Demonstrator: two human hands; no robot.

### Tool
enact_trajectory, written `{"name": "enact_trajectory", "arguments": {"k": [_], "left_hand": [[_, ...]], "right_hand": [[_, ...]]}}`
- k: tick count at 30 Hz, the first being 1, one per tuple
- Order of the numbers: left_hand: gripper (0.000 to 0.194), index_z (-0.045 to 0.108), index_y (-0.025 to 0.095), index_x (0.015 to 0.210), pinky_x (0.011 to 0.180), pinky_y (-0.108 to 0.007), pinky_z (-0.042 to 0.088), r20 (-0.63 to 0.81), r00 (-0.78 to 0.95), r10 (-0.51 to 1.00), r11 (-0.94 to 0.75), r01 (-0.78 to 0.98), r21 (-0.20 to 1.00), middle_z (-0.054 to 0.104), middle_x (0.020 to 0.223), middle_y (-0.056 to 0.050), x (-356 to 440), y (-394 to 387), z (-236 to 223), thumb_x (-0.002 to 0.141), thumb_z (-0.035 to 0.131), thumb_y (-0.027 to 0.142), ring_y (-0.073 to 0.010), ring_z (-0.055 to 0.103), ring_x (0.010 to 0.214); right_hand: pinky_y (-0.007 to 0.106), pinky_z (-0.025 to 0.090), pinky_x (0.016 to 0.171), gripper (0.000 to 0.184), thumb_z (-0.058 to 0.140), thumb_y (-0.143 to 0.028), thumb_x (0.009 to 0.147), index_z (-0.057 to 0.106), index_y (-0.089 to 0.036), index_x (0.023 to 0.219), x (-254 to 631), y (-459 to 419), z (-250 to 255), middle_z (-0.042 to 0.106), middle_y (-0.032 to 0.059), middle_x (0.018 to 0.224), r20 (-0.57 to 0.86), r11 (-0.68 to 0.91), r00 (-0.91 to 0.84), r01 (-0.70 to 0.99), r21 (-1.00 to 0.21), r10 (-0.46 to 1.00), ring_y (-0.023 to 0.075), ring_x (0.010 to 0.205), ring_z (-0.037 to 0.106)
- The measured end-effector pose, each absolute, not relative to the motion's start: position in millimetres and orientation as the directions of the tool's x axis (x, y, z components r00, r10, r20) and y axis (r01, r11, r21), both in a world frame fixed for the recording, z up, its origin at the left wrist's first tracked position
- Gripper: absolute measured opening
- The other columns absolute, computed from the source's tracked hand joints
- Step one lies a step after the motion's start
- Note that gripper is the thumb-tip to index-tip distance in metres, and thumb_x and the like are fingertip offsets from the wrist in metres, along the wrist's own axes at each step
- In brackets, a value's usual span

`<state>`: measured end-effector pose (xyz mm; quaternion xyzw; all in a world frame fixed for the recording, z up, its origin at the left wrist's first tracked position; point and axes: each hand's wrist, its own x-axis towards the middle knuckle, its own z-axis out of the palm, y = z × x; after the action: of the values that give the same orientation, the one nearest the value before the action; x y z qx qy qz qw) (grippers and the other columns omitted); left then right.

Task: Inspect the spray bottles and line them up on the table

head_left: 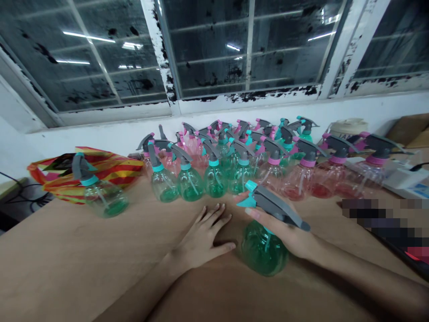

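Observation:
My right hand [288, 232] is wrapped round the neck of a green spray bottle [263, 250] with a grey trigger head and teal nozzle, which stands on the brown table [83, 259] in front of me. My left hand [204, 235] lies flat on the table just left of that bottle, fingers spread, holding nothing. Behind both hands stands a crowd of several green spray bottles [191, 181] and pink spray bottles [298, 181] reaching back to the white wall.
One green bottle [102, 194] stands apart at the left, in front of a red-and-yellow striped bag [110, 167]. A white box [405, 179] and a blurred patch lie at the right edge. Dirty windows run above the wall.

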<state>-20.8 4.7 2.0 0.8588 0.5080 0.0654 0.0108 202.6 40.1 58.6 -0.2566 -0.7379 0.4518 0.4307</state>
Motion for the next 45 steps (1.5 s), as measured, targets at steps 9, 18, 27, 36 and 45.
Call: {"name": "enact_trajectory", "arguments": {"k": [9, 18, 27, 36, 45], "left_hand": [[0.072, 0.033, 0.019, 0.141, 0.111, -0.051, 0.015, 0.103, 0.477, 0.873, -0.486, 0.869, 0.089, 0.029, 0.148, -0.011, -21.7, 4.7, 1.7, 0.087, 0.037, 0.066, -0.0259, 0.02, 0.138], [0.071, 0.033, 0.019, 0.141, 0.111, -0.051, 0.015, 0.108, 0.477, 0.872, -0.488, 0.867, 0.106, 0.03, 0.147, -0.01, -21.1, 4.2, 2.1, 0.087, 0.039, 0.065, -0.0264, 0.021, 0.137], [0.07, 0.034, 0.018, 0.14, 0.111, -0.051, 0.015, 0.109, 0.476, 0.872, -0.487, 0.866, 0.114, 0.028, 0.148, -0.011, -20.0, 3.5, 4.2, 0.088, 0.038, 0.064, -0.0271, 0.022, 0.137], [0.071, 0.033, 0.018, 0.141, 0.111, -0.05, 0.015, 0.099, 0.473, 0.876, -0.481, 0.872, 0.088, 0.029, 0.148, -0.01, -20.0, 3.5, 3.4, 0.087, 0.037, 0.065, -0.0252, 0.02, 0.138], [0.071, 0.033, 0.02, 0.141, 0.111, -0.049, 0.014, 0.113, 0.475, 0.873, -0.485, 0.868, 0.104, 0.029, 0.148, -0.009, -20.8, 4.2, 1.7, 0.087, 0.037, 0.066, -0.0255, 0.022, 0.137]], "right_hand": [[0.029, 0.049, 0.071, 0.025, 0.059, -0.037, 0.084, 0.06, -0.028, 0.107, 203.6, 40.8, 60.3, 0.066, 0.0012, 0.095, 0.402, 0.465, -0.518, -0.009, -0.885, 0.755, 0.0161, 0.081, 0.062], [0.028, 0.045, 0.061, 0.016, 0.059, -0.04, 0.082, 0.057, -0.024, 0.08, 204.3, 41.6, 55.7, 0.058, -0.0014, 0.073, 0.425, 0.525, -0.458, 0.11, -0.844, 0.781, 0.0149, 0.069, 0.057], [0.033, 0.05, 0.073, 0.023, 0.06, -0.039, 0.081, 0.061, -0.028, 0.102, 203.4, 43.1, 59.6, 0.068, 0.0022, 0.09, 0.414, 0.476, -0.492, 0.002, -0.879, 0.766, 0.0188, 0.08, 0.064], [0.034, 0.05, 0.083, 0.022, 0.062, -0.036, 0.081, 0.062, -0.027, 0.101, 201.4, 42.3, 62.7, 0.068, 0.0023, 0.102, 0.414, 0.445, -0.493, -0.061, -0.894, 0.765, 0.0194, 0.092, 0.065], [0.034, 0.049, 0.077, 0.017, 0.059, -0.039, 0.083, 0.062, -0.027, 0.094, 204.2, 46.2, 57.6, 0.066, 0.0004, 0.084, 0.439, 0.521, -0.486, 0.041, -0.852, 0.756, 0.0187, 0.083, 0.063]]}}
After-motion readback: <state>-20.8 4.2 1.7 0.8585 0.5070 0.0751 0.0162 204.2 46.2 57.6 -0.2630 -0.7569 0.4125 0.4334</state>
